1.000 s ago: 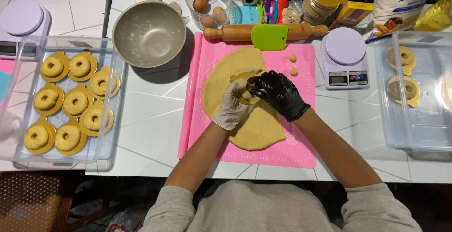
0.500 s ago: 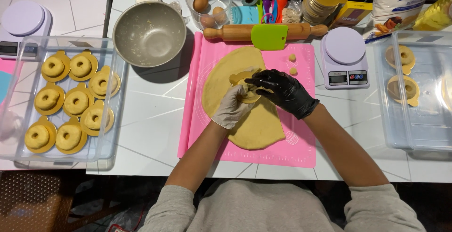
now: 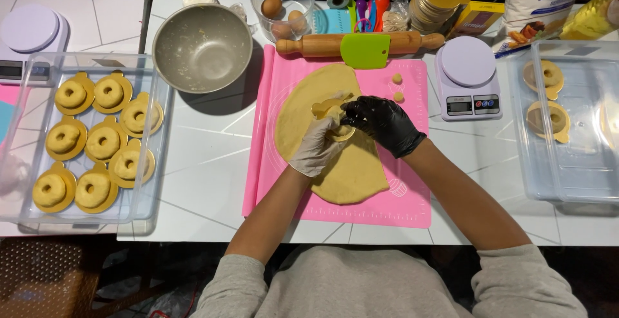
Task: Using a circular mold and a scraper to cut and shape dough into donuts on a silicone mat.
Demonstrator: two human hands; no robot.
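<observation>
Your left hand (image 3: 317, 147), white-gloved, and right hand (image 3: 382, 122), black-gloved: fingers pinched together on a dough ring (image 3: 340, 131), mostly hidden beneath them, over the rolled dough sheet (image 3: 335, 163) on the pink mat (image 3: 412, 189). Beyond: rolling pin (image 3: 316, 44), green scraper (image 3: 365, 50).

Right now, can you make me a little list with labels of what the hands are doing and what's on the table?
left hand: pale glove, on the cut dough ring
right hand: black glove, pinching the same ring
dough sheet: rolled flat on the pink mat
left tray: clear, holds eight dough rings on yellow cards
bowl: metal, empty but for scraps
rolling pin: above the mat, green scraper lying on it
scale: right of the mat
</observation>
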